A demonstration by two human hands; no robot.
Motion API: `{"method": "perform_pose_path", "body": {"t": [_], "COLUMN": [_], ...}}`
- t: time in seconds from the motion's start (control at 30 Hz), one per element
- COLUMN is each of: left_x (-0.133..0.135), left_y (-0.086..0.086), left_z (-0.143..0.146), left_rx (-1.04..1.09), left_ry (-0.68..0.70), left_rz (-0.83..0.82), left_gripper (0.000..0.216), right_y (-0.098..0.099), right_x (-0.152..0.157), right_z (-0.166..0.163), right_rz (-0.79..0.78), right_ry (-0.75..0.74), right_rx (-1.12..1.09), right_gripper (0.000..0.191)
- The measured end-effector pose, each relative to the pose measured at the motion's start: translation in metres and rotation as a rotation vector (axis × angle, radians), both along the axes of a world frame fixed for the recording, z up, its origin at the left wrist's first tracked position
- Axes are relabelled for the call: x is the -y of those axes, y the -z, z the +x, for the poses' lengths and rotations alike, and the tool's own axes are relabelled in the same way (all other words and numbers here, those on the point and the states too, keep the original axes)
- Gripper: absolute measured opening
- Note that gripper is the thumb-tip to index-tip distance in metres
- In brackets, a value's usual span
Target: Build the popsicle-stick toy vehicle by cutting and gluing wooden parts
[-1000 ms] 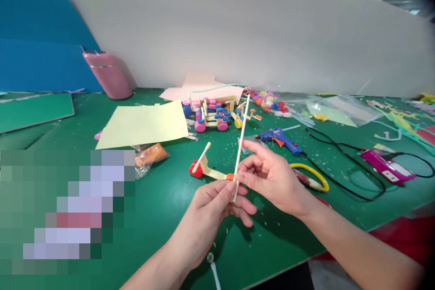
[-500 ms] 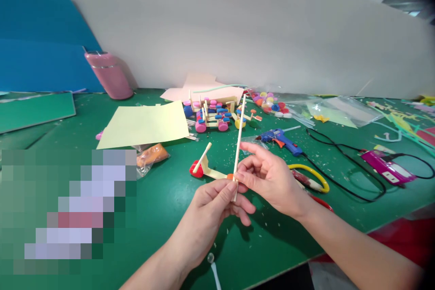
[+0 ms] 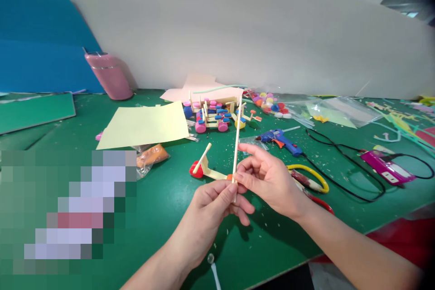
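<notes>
My left hand pinches the lower end of a thin pale wooden stick between thumb and fingers. Just above that grip, my right hand also has its thumb and fingers closed on the stick, which stands nearly upright. Behind my hands lies a small wooden scooter model with a red wheel; its orange end is partly hidden by my fingers and the stick. Farther back, several similar models with pink and blue parts stand in a cluster.
On the right are a blue glue gun, yellow-and-red-handled pliers and a purple power strip with black cable. Yellow paper, a pink tumbler and a bag of coloured caps lie or stand behind. A pixelated patch covers the lower left.
The stick's top end has tipped slightly to the left. Both hands keep nearly the same place and grip.
</notes>
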State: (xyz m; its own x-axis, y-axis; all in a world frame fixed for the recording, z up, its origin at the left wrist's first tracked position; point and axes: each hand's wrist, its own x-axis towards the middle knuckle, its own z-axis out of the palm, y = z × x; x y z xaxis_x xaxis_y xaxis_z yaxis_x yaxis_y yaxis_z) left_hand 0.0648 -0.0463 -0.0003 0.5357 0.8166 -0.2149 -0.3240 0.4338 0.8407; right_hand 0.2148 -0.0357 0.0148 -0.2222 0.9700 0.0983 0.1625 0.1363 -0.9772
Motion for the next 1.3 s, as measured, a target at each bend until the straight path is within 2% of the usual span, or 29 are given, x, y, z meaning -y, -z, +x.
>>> {"method": "perform_pose_path", "body": {"t": [0.4,0.57,0.63,0.8,1.07,1.13,1.3], "left_x": [0.000,0.000,0.000,0.000,0.000,-0.001,-0.001], "left_y": [0.001,-0.001,-0.001,0.003,0.006,0.006,0.005], "left_z": [0.000,-0.001,-0.001,-0.002,0.001,0.002,0.002], "left_rx": [-0.019,-0.008,-0.007,-0.035,-0.097,-0.059,0.024], "left_ry": [-0.013,-0.012,-0.012,0.004,-0.019,-0.053,-0.130], "left_rz": [0.033,0.020,0.020,0.065,0.116,0.087,0.015], "left_gripper": [0.021,0.020,0.021,0.022,0.024,0.020,0.013], "right_y": [0.000,-0.003,-0.004,-0.006,-0.006,-0.007,-0.009], "right_x": [0.000,-0.006,-0.007,-0.007,-0.002,0.000,0.001], "right_z": [0.000,0.005,0.007,0.004,0.000,0.000,-0.005], "right_rz": [-0.029,-0.002,0.015,-0.054,-0.084,-0.055,0.181], "right_ry": [-0.002,0.037,0.047,-0.119,-0.127,-0.110,0.011], "right_rx": [-0.045,-0.016,0.052,0.074,0.065,0.091,0.303], "right_gripper": [0.043,0.022,0.021,0.023,0.018,0.015,0.013]}}
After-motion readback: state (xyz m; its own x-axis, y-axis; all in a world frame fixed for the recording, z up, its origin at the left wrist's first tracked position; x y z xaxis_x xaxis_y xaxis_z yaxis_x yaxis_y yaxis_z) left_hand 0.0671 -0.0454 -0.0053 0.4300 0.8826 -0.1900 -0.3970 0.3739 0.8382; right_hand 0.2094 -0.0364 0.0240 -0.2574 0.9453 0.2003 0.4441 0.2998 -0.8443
